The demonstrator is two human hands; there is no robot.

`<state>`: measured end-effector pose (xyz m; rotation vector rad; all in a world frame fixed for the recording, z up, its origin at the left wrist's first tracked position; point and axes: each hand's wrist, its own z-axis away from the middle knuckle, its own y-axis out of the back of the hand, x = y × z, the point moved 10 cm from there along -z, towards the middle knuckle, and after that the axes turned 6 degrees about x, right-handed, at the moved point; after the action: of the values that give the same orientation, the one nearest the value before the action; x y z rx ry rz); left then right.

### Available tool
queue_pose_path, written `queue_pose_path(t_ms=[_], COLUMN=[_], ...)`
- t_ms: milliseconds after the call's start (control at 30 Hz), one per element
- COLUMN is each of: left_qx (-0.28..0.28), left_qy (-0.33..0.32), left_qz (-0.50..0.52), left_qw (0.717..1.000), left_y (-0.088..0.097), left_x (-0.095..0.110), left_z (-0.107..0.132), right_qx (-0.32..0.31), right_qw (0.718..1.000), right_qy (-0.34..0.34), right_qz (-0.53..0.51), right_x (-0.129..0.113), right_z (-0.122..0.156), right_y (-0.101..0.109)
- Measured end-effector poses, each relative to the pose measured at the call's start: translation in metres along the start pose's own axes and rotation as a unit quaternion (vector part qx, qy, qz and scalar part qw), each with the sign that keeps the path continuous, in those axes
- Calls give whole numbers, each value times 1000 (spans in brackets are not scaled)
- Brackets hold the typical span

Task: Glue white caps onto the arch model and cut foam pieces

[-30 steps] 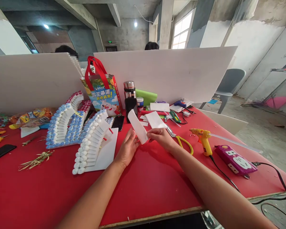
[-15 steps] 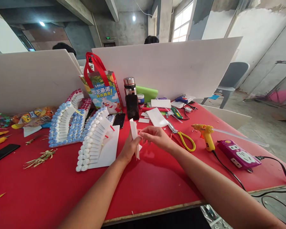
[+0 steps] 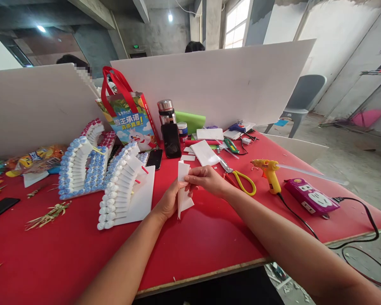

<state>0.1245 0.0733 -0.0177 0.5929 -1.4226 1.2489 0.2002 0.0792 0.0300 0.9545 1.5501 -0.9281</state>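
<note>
Above the near middle of the red table (image 3: pixel 209 241), a folded white paper (image 3: pixel 183 170) stands upright between two bare hands. The left hand (image 3: pixel 169 202) grips it from the side, thumb pressed flat on it; its other fingers are mostly hidden behind the sheet. The right hand (image 3: pixel 208 180) pinches the paper's right side between thumb and fingers, close to the left thumb. Below the hands, the paper's lower end splits into a narrow strip and a corner that sticks out to the right.

Just left of the left hand, a fan-shaped row of white rolls (image 3: pixel 119 190) lies partly on a white board (image 3: pixel 143 203). Beyond the hands, a black phone (image 3: pixel 171 140) leans upright against a metal flask (image 3: pixel 166 109), and another phone (image 3: pixel 155 159) lies flat near it. White sheets (image 3: pixel 205 152) lie past the right hand, with yellow-handled snips (image 3: pixel 245 182) to their right. Farther right are a yellow glue gun (image 3: pixel 272 178) and a purple power strip (image 3: pixel 311 198).
</note>
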Motion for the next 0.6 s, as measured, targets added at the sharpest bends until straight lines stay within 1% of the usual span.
queue_pose_path(t_ms=[100,233,333,467,600], left_qx=[5,-11,-18,-24,-18], left_qy=[16,10,10,1,2], left_qz=[18,20,-8,-30,-50], left_qw=[1000,1000,1000,999,999], left_y=[0,-3,-5,-7,-5], left_x=[-1,0,-1,2,1], left_z=[0,1,2,3,3], right_qx=[-20,-8,3,12,33], right_qw=[999,999,1000,1000,999], right_qy=[-17,-32,-25,-11,2], right_qz=[-19,-29,-14,-21,-22], right_x=[4,4,0,-2,0], right_z=[1,2,3,4,3], right_y=[-2,-3,-4,-1,5])
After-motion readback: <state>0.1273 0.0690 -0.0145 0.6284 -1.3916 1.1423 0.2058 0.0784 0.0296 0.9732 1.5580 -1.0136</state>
